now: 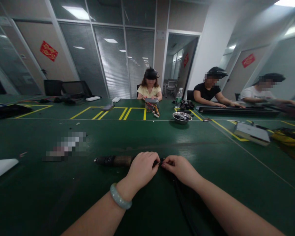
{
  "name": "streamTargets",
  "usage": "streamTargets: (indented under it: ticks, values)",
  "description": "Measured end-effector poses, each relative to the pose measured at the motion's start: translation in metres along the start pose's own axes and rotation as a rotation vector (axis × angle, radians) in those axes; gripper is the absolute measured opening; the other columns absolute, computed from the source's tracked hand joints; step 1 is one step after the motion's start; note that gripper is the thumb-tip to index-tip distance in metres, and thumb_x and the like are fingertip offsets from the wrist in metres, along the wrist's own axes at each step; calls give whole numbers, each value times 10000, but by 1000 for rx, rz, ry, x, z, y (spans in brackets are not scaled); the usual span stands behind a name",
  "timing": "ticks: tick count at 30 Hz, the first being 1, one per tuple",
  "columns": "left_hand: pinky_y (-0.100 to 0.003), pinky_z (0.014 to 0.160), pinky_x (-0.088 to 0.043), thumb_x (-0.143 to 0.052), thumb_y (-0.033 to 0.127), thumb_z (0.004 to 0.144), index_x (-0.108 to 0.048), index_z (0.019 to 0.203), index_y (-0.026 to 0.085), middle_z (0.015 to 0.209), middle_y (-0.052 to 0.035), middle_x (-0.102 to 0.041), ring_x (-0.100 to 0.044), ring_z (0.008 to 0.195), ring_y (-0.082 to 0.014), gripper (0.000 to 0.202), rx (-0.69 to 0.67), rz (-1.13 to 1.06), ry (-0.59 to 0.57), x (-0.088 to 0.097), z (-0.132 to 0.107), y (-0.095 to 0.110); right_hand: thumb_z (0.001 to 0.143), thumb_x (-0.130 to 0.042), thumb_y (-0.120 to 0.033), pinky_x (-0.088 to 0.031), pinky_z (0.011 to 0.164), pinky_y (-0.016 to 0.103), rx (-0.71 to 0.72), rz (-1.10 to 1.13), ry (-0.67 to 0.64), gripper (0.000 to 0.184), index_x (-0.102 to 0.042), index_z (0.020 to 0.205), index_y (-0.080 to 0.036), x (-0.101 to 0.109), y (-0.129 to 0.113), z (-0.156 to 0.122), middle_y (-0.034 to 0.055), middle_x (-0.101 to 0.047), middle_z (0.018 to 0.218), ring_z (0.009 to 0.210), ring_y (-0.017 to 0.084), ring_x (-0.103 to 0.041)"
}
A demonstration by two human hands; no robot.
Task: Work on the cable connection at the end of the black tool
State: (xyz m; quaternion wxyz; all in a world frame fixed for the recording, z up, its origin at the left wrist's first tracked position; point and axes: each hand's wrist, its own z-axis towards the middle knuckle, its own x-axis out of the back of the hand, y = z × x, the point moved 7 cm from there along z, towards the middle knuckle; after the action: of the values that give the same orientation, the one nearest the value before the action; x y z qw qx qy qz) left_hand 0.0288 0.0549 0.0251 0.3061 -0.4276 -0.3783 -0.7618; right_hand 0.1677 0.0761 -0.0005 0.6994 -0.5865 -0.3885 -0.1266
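Observation:
A long dark bar-shaped device (113, 160) lies across the green table (147, 137) just in front of me. My left hand (141, 168), with a pale green bangle on its wrist, is closed over the device's right end. My right hand (180, 168) meets it fingertip to fingertip, pinching something small and dark that I cannot make out. A black cable (180, 200) runs from under my right hand toward me.
A metal bowl (182, 117) and a water bottle (179, 95) stand at the far side. Three people sit there working on devices. A white object (1, 167) lies at the left edge, a grey flat panel (252, 132) at the right. Yellow tape lines mark the table.

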Motion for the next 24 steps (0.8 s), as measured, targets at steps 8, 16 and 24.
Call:
streamTargets:
  ticks: [8,16,24]
  values:
    - [-351,816,-404,-599,173,829,-585,906,226,920,8,-636,-575,883,-191,94,7,-21,-12,-1,0,0,850,-596,-327,-394,620,234,-8,7,-1,156,-712,866,-223,-1,-1,-1,-14,-712,800,707,141,-626]
    - [-352,820,-404,-598,185,828,-584,904,226,910,10,-631,-574,876,-190,88,13,-19,-5,0,0,-1,856,-590,-332,-393,615,230,-17,-11,5,153,-710,875,-240,1,-4,-2,-26,-713,812,707,133,-626]
    - [-346,804,-400,-599,194,832,-585,905,228,898,11,-631,-573,881,-194,82,3,17,-20,-1,0,0,846,-595,-312,-374,612,227,0,-49,27,144,-708,831,-225,2,-4,0,-20,-707,791,695,131,-603]
